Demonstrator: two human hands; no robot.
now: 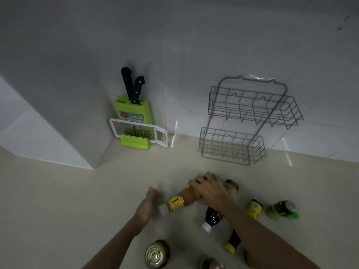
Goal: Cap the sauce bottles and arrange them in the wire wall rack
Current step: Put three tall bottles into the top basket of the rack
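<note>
An amber sauce bottle [187, 199] with a yellow label is tilted over the beige counter, its whitish capped neck [163, 209] pointing left and down. My right hand [210, 189] grips its body from above. Beside the neck end is my left hand [148, 203], fingers extended and blurred; contact with the cap is unclear. The grey two-tier wire rack [250, 117] hangs on the tiled wall behind, both baskets holding nothing.
More bottles stand or lie near me: a dark one with a white cap [212, 218], a dark one with a yellow cap [233, 242], a yellow jar [254, 208], a green bottle [283, 209], a metal-lidded jar [157, 254]. A green knife block [134, 111] and grater [136, 133] fill the corner.
</note>
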